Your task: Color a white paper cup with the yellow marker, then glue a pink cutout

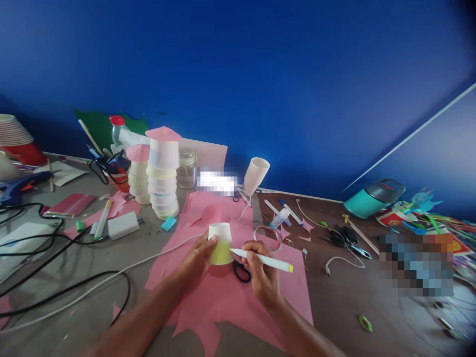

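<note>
Yellow-and-white paper cup [222, 252] is clasped in left hand [201, 255], white marker [273, 262] pinched in right hand [263, 272], left red cup [121, 182] holding tools [119, 160].

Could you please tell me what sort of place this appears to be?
Probably a craft worktable: cut pink paper covers part of it, a pink-capped tower of cups stands behind, and the right hand holds a marker at a partly yellow cup in the left hand.

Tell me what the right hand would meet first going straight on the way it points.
Likely the paper cup held in the left hand: the marker in the right hand points at the cup's yellow-green side. Its tip looks at or very near the surface; contact is unclear.
</note>
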A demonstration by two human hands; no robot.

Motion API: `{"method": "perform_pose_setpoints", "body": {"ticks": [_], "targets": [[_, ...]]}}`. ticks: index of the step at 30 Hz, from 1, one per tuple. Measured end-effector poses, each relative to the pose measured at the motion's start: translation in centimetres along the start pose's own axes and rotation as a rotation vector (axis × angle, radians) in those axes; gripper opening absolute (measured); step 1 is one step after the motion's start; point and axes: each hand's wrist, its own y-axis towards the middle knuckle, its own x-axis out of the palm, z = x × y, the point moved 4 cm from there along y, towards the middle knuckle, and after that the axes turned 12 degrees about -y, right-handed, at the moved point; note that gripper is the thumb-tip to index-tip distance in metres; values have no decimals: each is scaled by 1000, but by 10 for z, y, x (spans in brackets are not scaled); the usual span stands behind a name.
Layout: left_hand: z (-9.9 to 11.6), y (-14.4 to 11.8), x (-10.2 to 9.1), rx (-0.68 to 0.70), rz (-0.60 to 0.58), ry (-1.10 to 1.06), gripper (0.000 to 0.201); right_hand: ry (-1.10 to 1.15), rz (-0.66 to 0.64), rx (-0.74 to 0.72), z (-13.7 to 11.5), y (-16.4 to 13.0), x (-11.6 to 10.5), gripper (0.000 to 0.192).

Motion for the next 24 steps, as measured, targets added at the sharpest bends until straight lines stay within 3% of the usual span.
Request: {"method": "perform_pose_setpoints", "body": {"ticks": [10,16,24], "targets": [[4,1,4,28,11,22,35,24,-33,-30,-7,2,1,32],[4,0,3,3,26,2,30,-85,-59,-114,-13,5,-1,34],[-5,3,-7,-21,1,-60,32,-5,13,-46,-8,3,-3,35]]}}
